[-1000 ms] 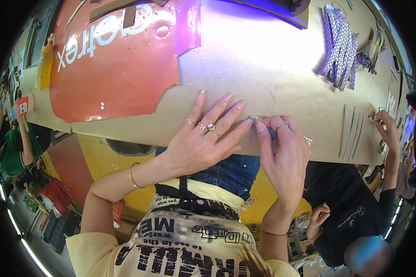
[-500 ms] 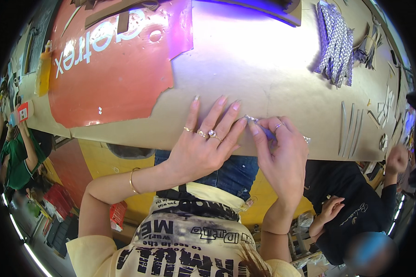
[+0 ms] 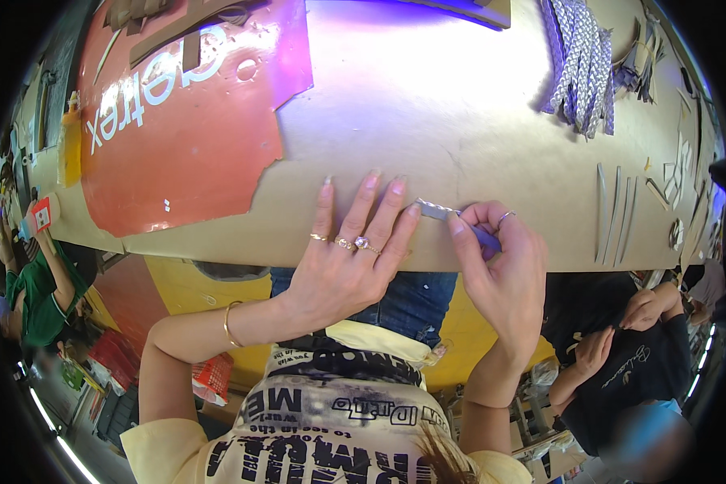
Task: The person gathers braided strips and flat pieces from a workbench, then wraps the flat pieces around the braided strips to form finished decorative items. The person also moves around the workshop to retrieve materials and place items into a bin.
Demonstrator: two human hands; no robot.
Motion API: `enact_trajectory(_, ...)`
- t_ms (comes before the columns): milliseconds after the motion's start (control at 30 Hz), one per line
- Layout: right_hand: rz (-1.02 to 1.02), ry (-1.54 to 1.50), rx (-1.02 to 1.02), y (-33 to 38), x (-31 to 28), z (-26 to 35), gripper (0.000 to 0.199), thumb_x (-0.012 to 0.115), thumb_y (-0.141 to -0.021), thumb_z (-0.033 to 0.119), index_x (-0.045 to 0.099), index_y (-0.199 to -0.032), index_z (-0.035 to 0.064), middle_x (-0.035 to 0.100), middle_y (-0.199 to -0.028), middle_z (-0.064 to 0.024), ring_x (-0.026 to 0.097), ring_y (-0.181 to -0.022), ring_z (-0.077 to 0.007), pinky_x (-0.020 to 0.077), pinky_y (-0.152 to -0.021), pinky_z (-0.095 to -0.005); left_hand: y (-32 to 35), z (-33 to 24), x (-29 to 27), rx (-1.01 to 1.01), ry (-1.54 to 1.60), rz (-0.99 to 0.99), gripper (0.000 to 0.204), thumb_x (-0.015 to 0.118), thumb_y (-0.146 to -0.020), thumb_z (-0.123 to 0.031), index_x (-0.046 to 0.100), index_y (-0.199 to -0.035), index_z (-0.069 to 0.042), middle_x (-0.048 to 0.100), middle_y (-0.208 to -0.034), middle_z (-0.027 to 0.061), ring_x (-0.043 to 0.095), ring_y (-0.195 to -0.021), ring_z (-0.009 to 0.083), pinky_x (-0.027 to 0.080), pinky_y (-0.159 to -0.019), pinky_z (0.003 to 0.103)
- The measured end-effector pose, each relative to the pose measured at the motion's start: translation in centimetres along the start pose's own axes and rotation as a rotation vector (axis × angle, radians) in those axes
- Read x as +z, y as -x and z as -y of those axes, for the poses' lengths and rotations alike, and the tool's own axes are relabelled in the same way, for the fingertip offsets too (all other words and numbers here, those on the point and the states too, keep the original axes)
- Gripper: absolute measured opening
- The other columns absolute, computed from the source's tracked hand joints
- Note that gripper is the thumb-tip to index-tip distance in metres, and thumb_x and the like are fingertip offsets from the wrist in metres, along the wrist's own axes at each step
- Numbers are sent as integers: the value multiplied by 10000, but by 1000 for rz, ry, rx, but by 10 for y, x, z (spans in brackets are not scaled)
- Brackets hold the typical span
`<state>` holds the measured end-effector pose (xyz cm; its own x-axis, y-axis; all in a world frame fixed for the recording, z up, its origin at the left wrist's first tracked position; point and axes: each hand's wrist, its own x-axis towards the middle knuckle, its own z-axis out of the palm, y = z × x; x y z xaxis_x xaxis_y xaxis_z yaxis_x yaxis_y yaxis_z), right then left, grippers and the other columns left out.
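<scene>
Silvery strip [image 3: 437, 210], perhaps braided, right hand [image 3: 506, 262] hiding part

Counter [image 3: 476, 169] tan, strong glare toward the far side. Glossy red-orange sheet [image 3: 194, 161] on its left half, white lettering, ragged right edge; brown strips [image 3: 190, 50] lying across the far end. Yellow bottle [image 3: 71, 149] just beside the sheet's left edge. Far right: bundle of silvery-lilac braids [image 3: 581, 73]; nearer, four thin grey strips [image 3: 600, 218] roughly parallel, apart. Co-worker in black [image 3: 629, 379] at right; person in green [image 3: 44, 298] at left. Red plastic basket [image 3: 211, 377] below, by yellow floor [image 3: 173, 282].
</scene>
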<state>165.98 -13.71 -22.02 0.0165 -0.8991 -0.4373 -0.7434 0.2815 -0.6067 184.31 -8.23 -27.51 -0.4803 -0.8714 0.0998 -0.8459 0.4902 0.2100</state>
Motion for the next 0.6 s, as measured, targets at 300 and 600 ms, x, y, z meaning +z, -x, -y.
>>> enact_trajectory(300,-10,17,25,-1,1,4,157,668,-834,191,672,-802,38,618,-609,-97,553,-485,-234,428,-524,-342,-2,-3,-4,-14,-22,18,497,661,-819,-228,579,-1282,-68,450,-1430,173,416,-1333,368,321,-1059,614)
enact_trajectory(600,-18,28,41,-2,2,6,170,653,-840,208,673,-799,44,640,-624,-101,599,-522,-259,458,-552,-361,-2,-5,-5,-55,-4,-2,500,687,-804,-226,589,-1276,-93,476,-1416,139,441,-1321,329,324,-1085,548)
